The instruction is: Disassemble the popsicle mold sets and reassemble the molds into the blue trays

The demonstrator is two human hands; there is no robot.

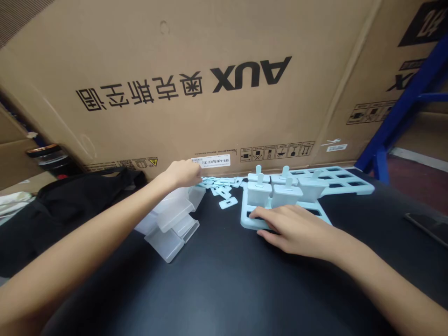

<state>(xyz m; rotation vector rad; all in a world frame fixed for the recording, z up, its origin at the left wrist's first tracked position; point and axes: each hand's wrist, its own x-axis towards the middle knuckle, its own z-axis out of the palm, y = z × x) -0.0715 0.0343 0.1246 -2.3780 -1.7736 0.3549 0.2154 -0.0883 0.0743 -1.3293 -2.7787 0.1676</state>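
Note:
My left hand [185, 173] is closed, its curled fingers pointing down at the far edge of a heap of small light-blue slotted plates [220, 186]. What those fingers hold, if anything, is hidden. Below that forearm lie translucent plastic mold cups [171, 224], piled together. My right hand [292, 228] grips the front rail of a light-blue popsicle mold frame [247, 219], index finger over a slot and thumb in front. Several popsicle molds with stick handles [259, 191] stand upright in the frame's back slots; the front slots hold none.
A second light-blue frame [350, 182] lies behind on the right. A large cardboard box [175, 126] walls off the back. Dark cloth [70, 205] and a bottle [51, 161] are on the left. A phone-like dark object [429, 228] and a blue metal post [399, 116] are right.

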